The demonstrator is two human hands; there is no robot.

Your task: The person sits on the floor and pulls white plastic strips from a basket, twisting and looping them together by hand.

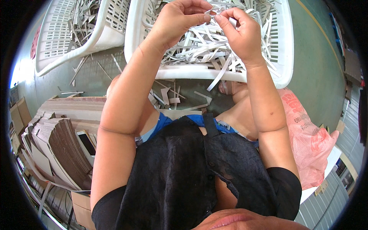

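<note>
Both of my hands meet above a large white plastic basket, fingertips close together. Between the thumb and fingers of my left hand is a thin white strip, which looks like paper or card. My right hand pinches the same strip from the other side, its thumb and forefinger nearly touching my left thumb. Just beneath them, a tangled heap of white strips fills the basket. One long strip hangs over the near rim. My fingers partly hide the pinched piece.
Left of it stands a second white basket with greyish strips. Stacked cardboard sheets lie at my left, a phone on them. A pink woven sack is at my right. Offcuts litter the green floor.
</note>
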